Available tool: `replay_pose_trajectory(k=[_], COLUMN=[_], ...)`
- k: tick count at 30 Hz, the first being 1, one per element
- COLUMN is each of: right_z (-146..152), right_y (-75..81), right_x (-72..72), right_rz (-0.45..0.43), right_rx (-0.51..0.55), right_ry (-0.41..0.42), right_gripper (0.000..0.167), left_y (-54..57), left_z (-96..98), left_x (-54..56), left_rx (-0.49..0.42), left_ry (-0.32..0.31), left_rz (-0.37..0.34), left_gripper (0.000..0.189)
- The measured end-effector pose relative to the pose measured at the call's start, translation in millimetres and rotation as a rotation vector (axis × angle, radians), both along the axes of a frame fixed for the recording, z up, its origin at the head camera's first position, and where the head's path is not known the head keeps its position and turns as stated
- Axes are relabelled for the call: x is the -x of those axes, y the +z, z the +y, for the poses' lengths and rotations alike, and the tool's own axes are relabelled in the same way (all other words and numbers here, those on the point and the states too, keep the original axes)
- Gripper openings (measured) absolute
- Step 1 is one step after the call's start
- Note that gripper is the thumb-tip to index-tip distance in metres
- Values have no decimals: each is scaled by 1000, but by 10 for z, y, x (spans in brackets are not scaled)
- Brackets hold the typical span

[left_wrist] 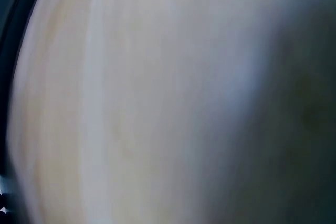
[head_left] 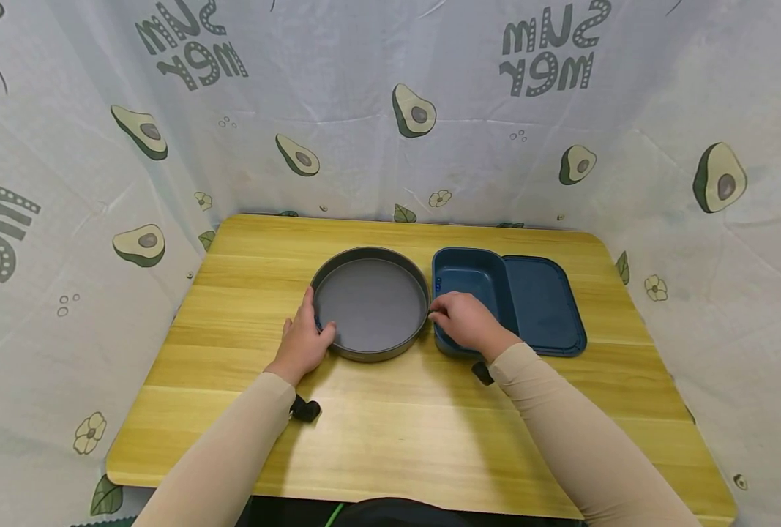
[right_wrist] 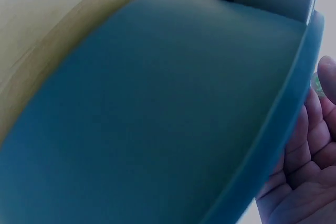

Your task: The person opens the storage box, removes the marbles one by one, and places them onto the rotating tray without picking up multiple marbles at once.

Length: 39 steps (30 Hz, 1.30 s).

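A round grey pan (head_left: 370, 304) rests on the wooden table. My left hand (head_left: 302, 348) holds its left rim, thumb over the inside and fingers along the outer wall. A small blue thing (head_left: 318, 322) shows inside the rim by that hand. To the right of the pan stands a blue rectangular container (head_left: 472, 271), with small blue items (head_left: 438, 284) at its left inner wall. My right hand (head_left: 465, 320) reaches over its front left part, fingers curled and fingertips near the pan's right rim. In the right wrist view the fingers are partly hidden behind the container's rim.
A flat blue lid (head_left: 544, 307) lies against the container's right side. A light curtain (head_left: 364, 146) printed with avocados hangs behind and around the table (head_left: 377, 446). Black wrist devices (head_left: 306, 408) sit under both wrists. The left wrist view is blurred, with mostly pale wood colour.
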State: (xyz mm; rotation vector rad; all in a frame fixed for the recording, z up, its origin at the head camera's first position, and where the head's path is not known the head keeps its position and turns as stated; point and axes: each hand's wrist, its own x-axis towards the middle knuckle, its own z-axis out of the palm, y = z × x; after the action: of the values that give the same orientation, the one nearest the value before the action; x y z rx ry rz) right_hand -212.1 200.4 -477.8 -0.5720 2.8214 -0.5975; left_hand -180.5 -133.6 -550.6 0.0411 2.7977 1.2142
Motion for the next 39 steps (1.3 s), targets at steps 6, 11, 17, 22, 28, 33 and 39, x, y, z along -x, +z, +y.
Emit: replay_pose_trajectory(k=[6,11,17,22,28,33,39], right_z=[-21,-32,-72,-114,-172,-226,-262], right_y=[-16,-4,33,51,58,90,67], right_x=[-4,-14,-13,-3,-11,-24,-6], right_rz=[3,17,32,41,36,24,45], right_rx=[3,13,36,36,52,59,63], right_ry=[1,3,13,25,25,27,50], right_gripper=[18,18,19,19,18,19,17], left_y=[-5,1,13,14,11,7,6], left_z=[4,2,3,1,-1,-1,-3], left_x=[3,4,3,-4,-7,-4,-2], left_rx=[-1,-3,-2,-9,-12,-9,-7], left_ry=[5,6,3,1,2,3,-1], left_rz=[0,4,2,1,0,0,-5], left_gripper=[92,92,92,91,91,92,91])
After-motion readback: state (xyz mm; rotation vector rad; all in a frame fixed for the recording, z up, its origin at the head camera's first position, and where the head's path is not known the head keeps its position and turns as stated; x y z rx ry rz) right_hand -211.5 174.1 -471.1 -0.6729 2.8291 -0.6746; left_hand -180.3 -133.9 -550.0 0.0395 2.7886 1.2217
